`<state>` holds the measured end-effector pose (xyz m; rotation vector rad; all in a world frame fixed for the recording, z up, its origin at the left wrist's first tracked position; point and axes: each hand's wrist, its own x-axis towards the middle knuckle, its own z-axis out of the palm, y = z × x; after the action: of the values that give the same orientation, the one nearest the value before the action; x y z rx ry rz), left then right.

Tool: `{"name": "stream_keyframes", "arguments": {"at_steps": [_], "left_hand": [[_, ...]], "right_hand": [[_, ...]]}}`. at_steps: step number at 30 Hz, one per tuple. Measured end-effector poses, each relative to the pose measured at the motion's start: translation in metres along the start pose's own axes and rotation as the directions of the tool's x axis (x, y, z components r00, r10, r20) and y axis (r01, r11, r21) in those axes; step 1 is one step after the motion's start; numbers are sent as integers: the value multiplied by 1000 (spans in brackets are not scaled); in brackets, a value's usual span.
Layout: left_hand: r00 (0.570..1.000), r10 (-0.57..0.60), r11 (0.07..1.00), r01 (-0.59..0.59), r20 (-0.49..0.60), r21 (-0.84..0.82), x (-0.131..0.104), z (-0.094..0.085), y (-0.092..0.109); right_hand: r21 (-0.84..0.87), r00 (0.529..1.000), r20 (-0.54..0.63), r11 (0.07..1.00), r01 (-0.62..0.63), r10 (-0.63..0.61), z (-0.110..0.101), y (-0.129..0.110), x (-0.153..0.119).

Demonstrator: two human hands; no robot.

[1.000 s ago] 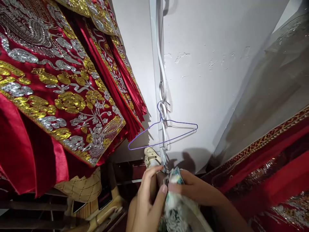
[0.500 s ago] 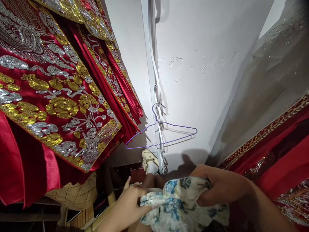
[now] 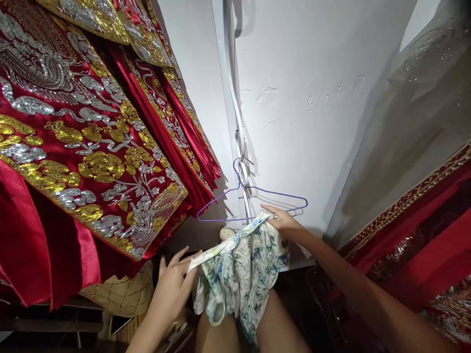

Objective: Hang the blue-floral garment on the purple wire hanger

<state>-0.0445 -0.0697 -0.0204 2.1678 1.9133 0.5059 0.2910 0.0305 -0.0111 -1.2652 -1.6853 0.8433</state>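
Floral garment (image 3: pixel 243 264), bunched low between my hands half a second ago, is now lifted and stretched. My right hand (image 3: pixel 283 223) pinches one end of its strap against the purple wire hanger (image 3: pixel 253 203) on the wall hook; my left hand (image 3: pixel 174 284) grips the other end. Red embroidered cloth (image 3: pixel 91 147) crowds the left, leaving free room only along the white wall (image 3: pixel 312 122).

Both arms are bare, with no sleeves showing. The left hand (image 3: pixel 172 287) has no ring, no watch and no glove on it. Its nails are short and plain. The right hand (image 3: pixel 285 223) is bare too, and so is its long arm down to 5 o'clock. Two bare legs (image 3: pixel 217 338) show at 6 o'clock. One foot wears a cream shoe (image 3: pixel 226 233).
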Motion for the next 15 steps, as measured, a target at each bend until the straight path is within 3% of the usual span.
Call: {"name": "stream_keyframes", "arguments": {"at_steps": [4, 8, 10, 15], "left_hand": [[981, -191, 972, 184, 32, 145, 18, -4, -4], [958, -285, 954, 282, 20, 101, 33, -10, -7], [965, -260, 966, 260, -29, 13, 40, -12, -3], [973, -87, 982, 47, -213, -183, 53, -2, 8]], "right_hand": [[-47, 999, 28, 998, -30, 31, 8, 22, 0], [-80, 998, -14, 995, -66, 65, -2, 20, -13], [-88, 998, -21, 994, -69, 67, -7, 16, -19], [-101, 998, -21, 993, -55, 53, -12, 10, -32]]}}
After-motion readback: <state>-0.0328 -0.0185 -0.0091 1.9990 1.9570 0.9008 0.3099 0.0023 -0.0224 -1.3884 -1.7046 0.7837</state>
